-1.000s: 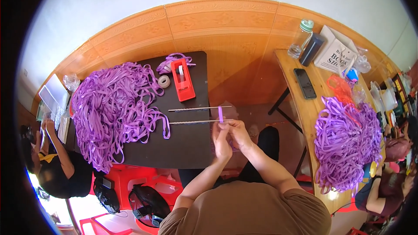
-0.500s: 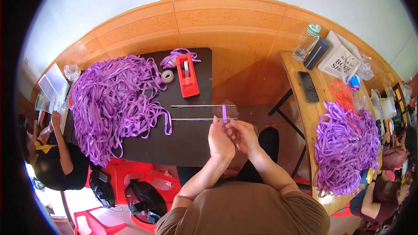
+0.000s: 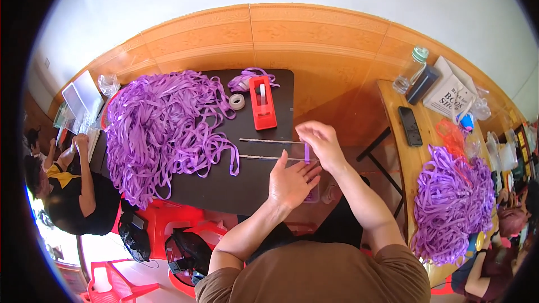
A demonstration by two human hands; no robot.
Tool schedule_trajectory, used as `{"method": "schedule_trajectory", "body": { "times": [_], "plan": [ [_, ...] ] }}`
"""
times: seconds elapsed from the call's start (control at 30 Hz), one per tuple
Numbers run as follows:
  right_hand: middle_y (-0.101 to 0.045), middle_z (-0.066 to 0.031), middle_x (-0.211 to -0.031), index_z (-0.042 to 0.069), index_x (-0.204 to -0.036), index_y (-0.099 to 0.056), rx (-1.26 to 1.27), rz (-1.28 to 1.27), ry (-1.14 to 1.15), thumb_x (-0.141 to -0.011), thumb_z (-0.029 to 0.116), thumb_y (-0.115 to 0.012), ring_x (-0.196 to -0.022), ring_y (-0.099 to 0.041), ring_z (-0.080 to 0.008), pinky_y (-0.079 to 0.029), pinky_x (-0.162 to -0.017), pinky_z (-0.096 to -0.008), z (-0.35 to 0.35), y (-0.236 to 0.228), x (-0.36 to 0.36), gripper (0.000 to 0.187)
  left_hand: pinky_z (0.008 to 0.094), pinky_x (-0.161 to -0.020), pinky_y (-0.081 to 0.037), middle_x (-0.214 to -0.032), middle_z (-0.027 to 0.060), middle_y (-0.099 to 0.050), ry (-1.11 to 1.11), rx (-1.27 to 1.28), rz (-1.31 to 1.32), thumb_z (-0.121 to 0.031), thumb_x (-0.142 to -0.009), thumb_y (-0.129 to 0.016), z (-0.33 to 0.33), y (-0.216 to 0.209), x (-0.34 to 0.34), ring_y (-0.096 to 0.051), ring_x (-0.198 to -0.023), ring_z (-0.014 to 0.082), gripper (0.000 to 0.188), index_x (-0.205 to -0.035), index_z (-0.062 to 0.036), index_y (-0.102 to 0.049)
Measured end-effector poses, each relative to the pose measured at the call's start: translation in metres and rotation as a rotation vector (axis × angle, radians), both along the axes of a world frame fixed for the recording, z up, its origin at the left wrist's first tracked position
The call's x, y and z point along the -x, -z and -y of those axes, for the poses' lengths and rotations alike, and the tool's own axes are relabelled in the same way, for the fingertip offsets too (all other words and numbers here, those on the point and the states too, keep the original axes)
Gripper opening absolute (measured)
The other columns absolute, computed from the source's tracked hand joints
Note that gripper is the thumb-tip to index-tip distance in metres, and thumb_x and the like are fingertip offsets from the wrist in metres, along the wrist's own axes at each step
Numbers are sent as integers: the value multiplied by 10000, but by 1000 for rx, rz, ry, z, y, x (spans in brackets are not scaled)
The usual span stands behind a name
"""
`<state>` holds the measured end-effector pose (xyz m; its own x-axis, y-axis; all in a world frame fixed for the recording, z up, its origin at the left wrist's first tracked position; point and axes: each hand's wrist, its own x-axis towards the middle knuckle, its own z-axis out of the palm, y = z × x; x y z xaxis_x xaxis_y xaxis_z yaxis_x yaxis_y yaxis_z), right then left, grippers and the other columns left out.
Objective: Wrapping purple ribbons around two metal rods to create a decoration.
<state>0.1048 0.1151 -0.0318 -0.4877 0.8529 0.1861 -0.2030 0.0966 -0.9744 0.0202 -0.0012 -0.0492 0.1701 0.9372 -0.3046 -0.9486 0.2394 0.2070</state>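
Two thin metal rods, the upper rod (image 3: 269, 141) and the lower rod (image 3: 261, 157), lie parallel and stick out past the dark table's right edge. A short length of purple ribbon (image 3: 307, 153) spans them near their right ends. My right hand (image 3: 324, 147) is at the upper rod's end, fingers bent together around the ribbon; its fingertips partly hide what they grip. Just below the lower rod, my left hand (image 3: 292, 184) is open, palm up, fingers spread near the ribbon's lower end.
A large heap of purple ribbon (image 3: 163, 129) covers the dark table (image 3: 224, 193), beside a red tape dispenser (image 3: 264, 120) and a tape roll (image 3: 237, 101). The wooden table (image 3: 396, 118) at right bears a phone (image 3: 410, 127), bottles and another ribbon heap (image 3: 452, 207). People sit at both sides.
My right hand has risen from below the lower rod to the upper rod's end. My left hand has opened out, palm up. The view has shifted slightly.
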Motion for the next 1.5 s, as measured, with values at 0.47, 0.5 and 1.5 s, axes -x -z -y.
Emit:
{"method": "schedule_trajectory", "body": {
  "times": [0.47, 0.5, 1.5],
  "plan": [
    [-634, -77, -680, -44, -744, -662, 114, 225, 111, -785, 143, -698, -643, -561, -104, -425, -572, -285, -64, 24, 124, 195, 399, -1101, -226, -1421, 206, -338, -25, 27, 26, -585, -888, -457, 0, -4, -1, -321, -1326, 285, 859, -1384, 87, -257],
    [-634, -77, -680, -44, -744, -662, 112, 226, 110, -785, 143, -698, -643, -561, -104, -425, -572, -285, -62, 20, 125, 195, 399, -1101, -226, -1421, 206, -338, -25, 26, 27, -585, -888, -457, 0, -4, 0, -321, -1326, 285, 859, -1384, 87, -257],
    [-610, -149, -840, -22, -657, -632, -340, 370, 50, -685, 48, -673, -842, -585, -272, -441, -754, -367, -49, 44, 70, 86, 401, -1024, -304, -1307, 159, -419, -25, 8, 10, -528, -921, -434, -3, 3, -1, -416, -1203, 281, 760, -1363, 72, -284]
  ]
}}
